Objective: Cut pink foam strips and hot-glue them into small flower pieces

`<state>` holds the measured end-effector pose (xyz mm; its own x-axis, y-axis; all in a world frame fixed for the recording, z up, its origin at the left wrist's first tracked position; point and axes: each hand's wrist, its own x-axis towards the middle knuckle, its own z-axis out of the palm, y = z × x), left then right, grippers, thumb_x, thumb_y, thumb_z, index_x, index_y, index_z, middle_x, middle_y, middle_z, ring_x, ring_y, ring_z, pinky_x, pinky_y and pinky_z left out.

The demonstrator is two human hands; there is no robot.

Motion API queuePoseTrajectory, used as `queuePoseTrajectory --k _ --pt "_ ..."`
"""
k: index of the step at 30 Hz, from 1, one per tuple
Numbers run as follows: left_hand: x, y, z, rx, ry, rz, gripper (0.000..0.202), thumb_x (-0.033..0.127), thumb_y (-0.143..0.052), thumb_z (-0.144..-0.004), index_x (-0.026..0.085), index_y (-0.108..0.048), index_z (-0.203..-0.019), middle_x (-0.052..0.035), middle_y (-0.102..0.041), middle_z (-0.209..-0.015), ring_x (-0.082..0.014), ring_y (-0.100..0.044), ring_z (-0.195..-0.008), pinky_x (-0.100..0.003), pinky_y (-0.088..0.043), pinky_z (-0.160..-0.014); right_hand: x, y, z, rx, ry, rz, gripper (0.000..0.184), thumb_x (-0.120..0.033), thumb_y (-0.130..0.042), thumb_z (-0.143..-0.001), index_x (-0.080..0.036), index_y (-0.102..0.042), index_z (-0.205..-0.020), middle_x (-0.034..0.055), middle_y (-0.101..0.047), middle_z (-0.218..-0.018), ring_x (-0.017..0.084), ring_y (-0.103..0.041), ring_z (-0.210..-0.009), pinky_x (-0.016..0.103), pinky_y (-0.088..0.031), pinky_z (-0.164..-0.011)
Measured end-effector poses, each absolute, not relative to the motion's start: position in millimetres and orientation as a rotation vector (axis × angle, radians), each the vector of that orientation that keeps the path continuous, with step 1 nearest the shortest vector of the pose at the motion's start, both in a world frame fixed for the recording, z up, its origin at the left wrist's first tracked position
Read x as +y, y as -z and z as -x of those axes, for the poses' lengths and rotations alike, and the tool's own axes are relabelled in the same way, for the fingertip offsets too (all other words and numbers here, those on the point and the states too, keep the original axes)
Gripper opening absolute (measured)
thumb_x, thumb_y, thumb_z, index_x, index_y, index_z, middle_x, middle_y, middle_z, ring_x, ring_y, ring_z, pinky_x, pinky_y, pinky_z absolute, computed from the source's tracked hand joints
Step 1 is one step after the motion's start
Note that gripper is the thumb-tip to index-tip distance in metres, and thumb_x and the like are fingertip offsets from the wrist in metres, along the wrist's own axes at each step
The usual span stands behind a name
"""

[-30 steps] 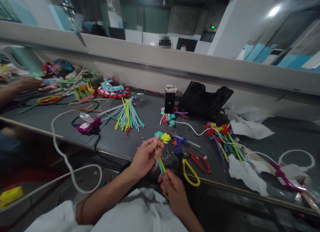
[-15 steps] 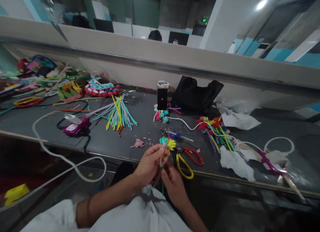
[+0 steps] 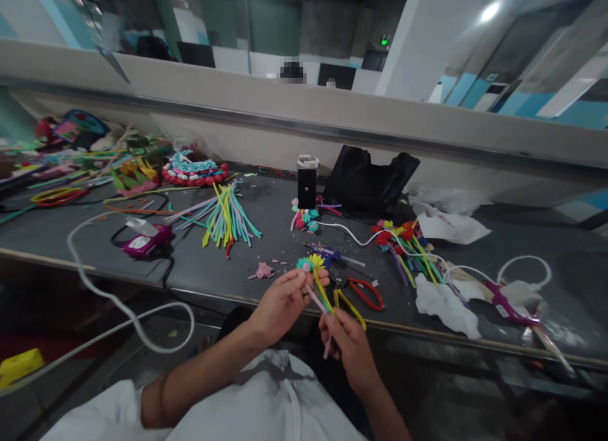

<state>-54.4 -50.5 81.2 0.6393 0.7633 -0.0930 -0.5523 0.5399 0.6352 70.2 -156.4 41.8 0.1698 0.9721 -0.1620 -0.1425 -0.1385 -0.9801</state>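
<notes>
My left hand [image 3: 284,305] pinches a small bunch of pipe-cleaner flowers [image 3: 314,262] just below the blooms. Teal and yellow heads show, with a bit of pink at the fingertips. Pink, yellow and green stems [image 3: 319,295] slant down to the right into my right hand [image 3: 349,345], whose fingers are closed around them. One pink end sticks out below that hand. Just right of the flowers lie pliers [image 3: 367,293] with one red and one yellow handle. Behind them rests a blue glue gun [image 3: 331,254]. A pink flower [image 3: 263,270] lies to the left among scraps.
Loose pipe cleaners [image 3: 228,216] fan out on the dark table [image 3: 270,187]. A phone [image 3: 306,189] stands near a black bag [image 3: 373,181]. Finished flowers [image 3: 401,233] and crumpled paper [image 3: 444,305] lie right. A white cable [image 3: 121,308] loops over the front edge at left.
My right hand has moved right and slightly down along the stems, which now slant instead of hanging straight. The flower heads have tilted and shifted slightly up and left.
</notes>
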Motion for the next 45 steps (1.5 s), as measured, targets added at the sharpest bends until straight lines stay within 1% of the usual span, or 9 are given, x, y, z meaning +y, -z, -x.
queuePoseTrajectory --k 9,11,13,17,21,26,32,39,45 --pt "-39 -107 83 0.376 -0.644 -0.716 0.010 0.021 -0.064 -0.084 0.012 -0.063 -0.080 -0.0117 -0.069 -0.101 -0.0299 -0.063 -0.108 -0.045 -0.048 -0.093 -172 -45 -101 -0.840 -1.032 1.416 0.039 -0.054 -0.050 -0.090 -0.017 -0.058 -0.081 -0.0046 -0.044 -0.058 0.007 -0.040 -0.049 0.018 -0.029 -0.043" --pt "-32 -106 96 0.435 -0.665 -0.741 0.014 0.025 -0.064 -0.085 0.011 -0.063 -0.081 -0.0135 -0.068 -0.105 -0.0266 -0.066 -0.099 -0.040 -0.051 -0.088 -175 -48 -117 -0.827 -0.889 1.458 0.036 -0.052 -0.051 -0.090 -0.018 -0.059 -0.084 -0.0040 -0.047 -0.060 0.008 -0.042 -0.050 0.019 -0.030 -0.044" --pt "-23 -102 113 0.522 -0.818 -0.762 0.015 0.026 -0.065 -0.083 0.011 -0.063 -0.079 -0.0087 -0.069 -0.086 -0.0151 -0.067 -0.074 -0.028 -0.053 -0.075 -177 -49 -133 -0.792 -0.752 1.489 0.035 -0.053 -0.052 -0.089 -0.018 -0.060 -0.086 -0.0044 -0.046 -0.060 0.008 -0.041 -0.049 0.019 -0.031 -0.044" --pt "-10 -87 145 0.695 -0.999 -0.820 0.018 0.029 -0.066 -0.082 0.012 -0.061 -0.077 -0.0005 -0.062 -0.071 -0.0005 -0.038 -0.043 -0.015 -0.041 -0.050 -178 -43 -167 -0.757 -0.456 1.737 0.043 -0.059 -0.049 -0.086 -0.018 -0.061 -0.089 -0.0026 -0.050 -0.061 0.012 -0.046 -0.052 0.022 -0.035 -0.047" --pt "-14 -69 158 0.866 -0.961 -0.900 0.023 0.034 -0.070 -0.078 0.012 -0.063 -0.078 0.0020 -0.051 -0.062 -0.0024 -0.033 -0.046 -0.014 -0.020 -0.039 -173 -19 -201 -0.961 -0.201 2.108 0.051 -0.061 -0.034 -0.088 -0.018 -0.062 -0.086 0.0041 -0.060 -0.066 0.019 -0.055 -0.057 0.031 -0.043 -0.058" --pt "-24 -60 153 0.919 -0.985 -0.954 0.026 0.037 -0.070 -0.077 0.012 -0.066 -0.078 0.0074 -0.032 -0.053 -0.0034 -0.021 -0.045 -0.017 -0.014 -0.041 -163 5 -219 -1.242 -0.120 2.494 0.048 -0.054 -0.030 -0.089 -0.019 -0.062 -0.083 0.0130 -0.066 -0.075 0.028 -0.061 -0.065 0.038 -0.043 -0.059" --pt "-39 -79 138 0.855 -0.949 -1.002 0.024 0.037 -0.068 -0.078 0.013 -0.067 -0.076 0.0043 -0.041 -0.056 -0.0052 -0.028 -0.048 -0.020 -0.017 -0.042 -156 -22 -191 -1.237 0.420 2.272 0.073 -0.068 -0.036 -0.084 -0.005 -0.062 -0.109 0.0257 -0.065 -0.102 0.038 -0.059 -0.097 0.051 -0.043 -0.085" --pt "-64 -99 115 0.861 -0.868 -1.181 0.025 0.038 -0.068 -0.078 0.013 -0.071 -0.079 0.0030 -0.048 -0.056 -0.0069 -0.035 -0.052 -0.020 -0.025 -0.047 -152 -70 -103 -1.091 -0.652 1.629 0.036 -0.050 -0.059 -0.083 -0.020 -0.067 -0.102 0.0065 -0.071 -0.085 0.020 -0.066 -0.069 0.030 -0.053 -0.063" --pt "-74 -105 104 0.811 -0.863 -1.568 0.021 0.032 -0.064 -0.083 0.014 -0.074 -0.082 -0.0018 -0.058 -0.067 -0.0110 -0.047 -0.062 -0.021 -0.035 -0.056 -135 -85 -68 -1.361 -0.665 1.357 0.028 -0.034 -0.061 -0.087 -0.024 -0.065 -0.113 0.0035 -0.067 -0.090 0.016 -0.063 -0.078 0.028 -0.053 -0.069"
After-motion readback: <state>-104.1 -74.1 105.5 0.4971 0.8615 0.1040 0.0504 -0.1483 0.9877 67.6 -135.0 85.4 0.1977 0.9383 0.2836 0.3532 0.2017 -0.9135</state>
